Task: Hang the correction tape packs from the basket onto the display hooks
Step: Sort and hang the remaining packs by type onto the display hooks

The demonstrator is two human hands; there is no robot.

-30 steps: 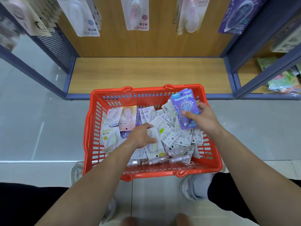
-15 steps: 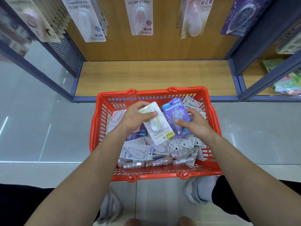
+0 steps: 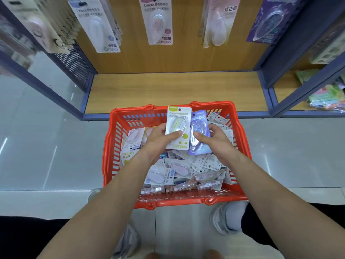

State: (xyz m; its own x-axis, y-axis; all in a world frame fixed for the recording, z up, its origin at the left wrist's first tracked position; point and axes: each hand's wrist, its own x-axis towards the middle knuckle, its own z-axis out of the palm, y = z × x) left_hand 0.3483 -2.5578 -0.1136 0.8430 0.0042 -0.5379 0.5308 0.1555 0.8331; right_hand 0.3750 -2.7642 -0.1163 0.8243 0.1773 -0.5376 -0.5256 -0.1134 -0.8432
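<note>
1. The left grip (image 3: 158, 139) pinches a white pack (image 3: 179, 126) with a green tape case. The thumb lies across the front and the fingers are behind the card.
2. The right grip (image 3: 214, 141) pinches a purple pack (image 3: 199, 131). The thumb presses on the clear blister and the fingers curl behind the card.
3. Both packs are held upright above the basket (image 3: 177, 200), side by side with their faces toward the camera. The white pack's right edge overlaps the purple pack's left edge, and the white pack stands higher.
4. The basket is red and stands on the floor (image 3: 46, 146), just in front of the shelf base (image 3: 177, 90).
5. Loose packs (image 3: 177, 169) lie heaped in the basket at mixed angles, some face up and some face down. A few stand on edge along its near wall.
6. A right shoe (image 3: 224, 217) is just beside the basket's near right corner. A left shoe (image 3: 127, 240) is nearer the camera, partly hidden by the left forearm.
7. 5 rows of hung packs (image 3: 158, 25) show on the wooden back panel above the shelf base. From left to right they are cream, white with a blue dot, white with a pink dot, pale pink and purple. The frame edge cuts off their tops.
8. A side bay (image 3: 326, 96) to the right holds coloured goods too blurred to tell apart.
</note>
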